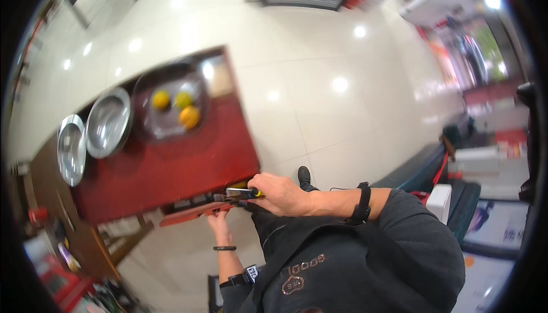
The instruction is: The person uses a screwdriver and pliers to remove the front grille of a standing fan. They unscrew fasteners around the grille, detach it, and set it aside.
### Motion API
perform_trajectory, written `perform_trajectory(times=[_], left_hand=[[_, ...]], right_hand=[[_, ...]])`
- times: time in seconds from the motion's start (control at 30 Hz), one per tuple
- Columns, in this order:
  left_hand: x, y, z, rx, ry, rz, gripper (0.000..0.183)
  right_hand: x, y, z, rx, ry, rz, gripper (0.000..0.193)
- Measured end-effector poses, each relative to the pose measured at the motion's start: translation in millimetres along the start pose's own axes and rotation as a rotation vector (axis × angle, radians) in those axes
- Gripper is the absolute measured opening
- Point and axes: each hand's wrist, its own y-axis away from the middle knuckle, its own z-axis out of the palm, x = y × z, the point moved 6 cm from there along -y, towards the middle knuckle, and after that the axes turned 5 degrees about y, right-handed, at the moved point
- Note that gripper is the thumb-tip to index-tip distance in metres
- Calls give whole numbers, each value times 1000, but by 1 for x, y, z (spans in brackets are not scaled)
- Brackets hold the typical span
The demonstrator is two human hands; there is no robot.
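Basically, a tool [246, 192] with a yellow-and-black handle was gripped in the right hand [279, 194], fingers curled round it, by the near corner of the red table [171, 170]. The pulled-out red drawer [197, 213] was touched from below by the left hand [218, 221]; its opening could not be told, fingertips hidden. Three round fruits [189, 117] were left on the tray [165, 132].

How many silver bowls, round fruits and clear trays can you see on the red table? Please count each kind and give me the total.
Silver bowls: 2
Round fruits: 3
Clear trays: 1
Total: 6
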Motion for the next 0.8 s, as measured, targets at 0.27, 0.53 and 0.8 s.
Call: perform_trajectory(times=[0.27, 0.53, 0.8], left_hand=[[0, -45, 58, -33, -86, -112, 23], [3, 149, 576, -979, -767, -88, 64], [-64, 334, 1002, -1604, -682, -2, 87]], right_hand=[[155, 174, -198, 283, -123, 643, 38], [302, 345, -431, 645, -323, 747, 41], [474, 390, -650, 1006, -525, 633, 37]])
